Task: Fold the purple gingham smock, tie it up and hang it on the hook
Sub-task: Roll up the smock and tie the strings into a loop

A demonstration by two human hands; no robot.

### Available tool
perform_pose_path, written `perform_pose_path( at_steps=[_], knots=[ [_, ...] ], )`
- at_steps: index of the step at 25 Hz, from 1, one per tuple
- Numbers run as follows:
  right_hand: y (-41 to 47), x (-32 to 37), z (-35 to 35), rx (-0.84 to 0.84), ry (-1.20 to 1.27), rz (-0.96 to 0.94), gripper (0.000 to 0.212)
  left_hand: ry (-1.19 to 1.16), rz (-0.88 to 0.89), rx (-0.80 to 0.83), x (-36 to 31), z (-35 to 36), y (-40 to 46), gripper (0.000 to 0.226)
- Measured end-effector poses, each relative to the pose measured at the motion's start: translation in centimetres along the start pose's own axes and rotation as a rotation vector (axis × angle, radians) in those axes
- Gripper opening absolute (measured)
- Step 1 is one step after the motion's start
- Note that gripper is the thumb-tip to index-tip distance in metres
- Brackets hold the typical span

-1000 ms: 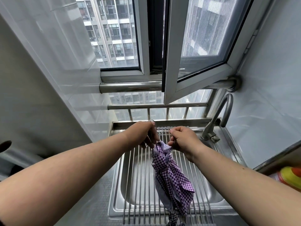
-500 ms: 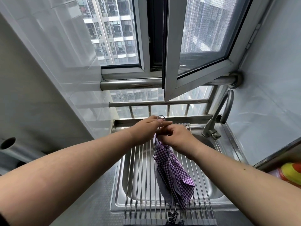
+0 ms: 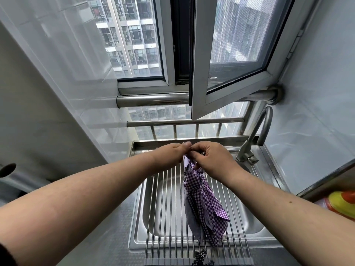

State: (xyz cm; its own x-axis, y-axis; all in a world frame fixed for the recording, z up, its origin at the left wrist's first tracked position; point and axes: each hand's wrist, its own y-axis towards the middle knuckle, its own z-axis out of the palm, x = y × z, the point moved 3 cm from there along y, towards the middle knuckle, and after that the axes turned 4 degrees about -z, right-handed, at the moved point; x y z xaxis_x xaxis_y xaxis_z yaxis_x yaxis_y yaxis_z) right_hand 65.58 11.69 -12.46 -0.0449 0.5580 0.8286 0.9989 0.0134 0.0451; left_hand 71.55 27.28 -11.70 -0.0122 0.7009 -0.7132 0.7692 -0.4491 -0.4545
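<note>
Both grips pinched on smock [image 3: 204, 200] top: left hand [image 3: 171, 153], right hand [image 3: 210, 157]. Hook hidden behind fingers. Risk: loop misses hook, bundle drops onto sink rack [image 3: 163, 204].

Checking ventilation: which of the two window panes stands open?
The right-hand pane, its white frame swung inward above the steel tap; the left pane sits flush in its frame.

Open window [image 3: 236, 54] (daylit), tiled walls [image 3: 57, 54]
</note>
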Motion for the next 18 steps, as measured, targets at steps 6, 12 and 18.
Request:
perform_pose_path(
  at_steps=[6,12,18],
  knots=[
    [0.4,-0.5,-0.7,-0.066,0.118,0.054,0.006,-0.106,-0.032,0.094,0.2,-0.1,1.0,0.019],
    [1.3,-1.2,-0.4,-0.023,0.248,0.150,0.010,-0.058,0.019,0.097,0.1,-0.7,0.6,0.027],
    [0.9,-1.1,-0.6,0.073,0.072,0.076,0.020,-0.108,-0.047,0.126,0.0,-0.8,0.9,0.021]
  ],
)
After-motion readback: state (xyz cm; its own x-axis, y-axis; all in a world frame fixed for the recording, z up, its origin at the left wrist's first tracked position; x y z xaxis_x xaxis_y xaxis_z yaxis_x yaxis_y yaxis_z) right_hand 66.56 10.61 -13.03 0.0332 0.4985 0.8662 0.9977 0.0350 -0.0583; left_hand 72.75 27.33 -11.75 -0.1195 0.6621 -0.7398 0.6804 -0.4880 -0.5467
